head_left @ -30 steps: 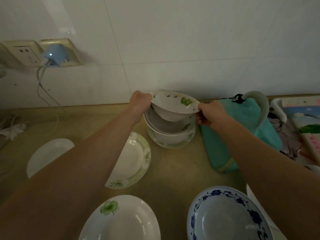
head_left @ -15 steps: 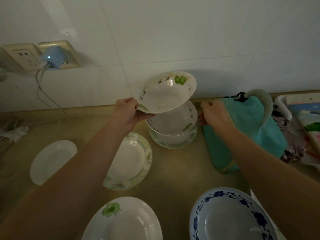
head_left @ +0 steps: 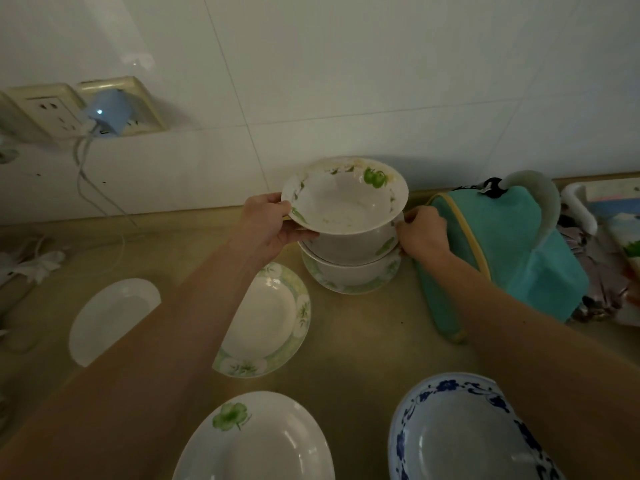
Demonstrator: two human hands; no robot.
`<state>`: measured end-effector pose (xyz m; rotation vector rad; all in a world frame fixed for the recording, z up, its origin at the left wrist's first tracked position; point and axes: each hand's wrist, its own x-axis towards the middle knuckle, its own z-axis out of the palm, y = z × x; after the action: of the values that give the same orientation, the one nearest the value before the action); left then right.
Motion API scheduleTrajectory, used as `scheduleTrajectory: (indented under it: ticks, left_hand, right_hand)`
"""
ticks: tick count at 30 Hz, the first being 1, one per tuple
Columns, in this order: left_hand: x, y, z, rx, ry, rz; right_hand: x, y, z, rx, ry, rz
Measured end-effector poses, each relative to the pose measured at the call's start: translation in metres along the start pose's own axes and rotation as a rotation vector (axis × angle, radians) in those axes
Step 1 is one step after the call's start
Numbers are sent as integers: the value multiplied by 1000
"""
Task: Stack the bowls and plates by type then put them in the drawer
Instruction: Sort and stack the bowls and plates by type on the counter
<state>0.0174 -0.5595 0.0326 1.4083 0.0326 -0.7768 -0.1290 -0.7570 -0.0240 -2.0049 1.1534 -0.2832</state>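
Left hand (head_left: 273, 225) pinches the rim of the top bowl (head_left: 344, 195), held just above the bowl stack (head_left: 349, 258) between both hands. Right hand (head_left: 420, 233) grips the stack's right edge, fingers curled. Green-rimmed plate (head_left: 273, 317) lies under the left forearm.

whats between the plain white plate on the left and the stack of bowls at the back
In the head view, the green-rimmed plate lies between them, with the left forearm crossing over it.
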Motion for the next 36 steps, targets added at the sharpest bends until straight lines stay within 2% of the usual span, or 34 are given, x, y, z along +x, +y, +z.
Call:
scheduleTrajectory:
  ticks: [5,9,24,31,36]
  left_hand:
    - [1,-1,5,67,23,-10]
    - [-3,0,13,133,44,-2]
    - [-6,4,28,306,178,3]
    - [-2,1,22,420,273,86]
    - [0,0,17,476,283,107]
  right_hand:
    - [0,-5,-7,-18,-21,-18]
    - [-1,-6,-9,23,-101,2]
    - [-12,-9,-25,370,-280,195]
    - [-17,-11,-23,450,-256,246]
    - [-17,-8,-20,434,-247,210]
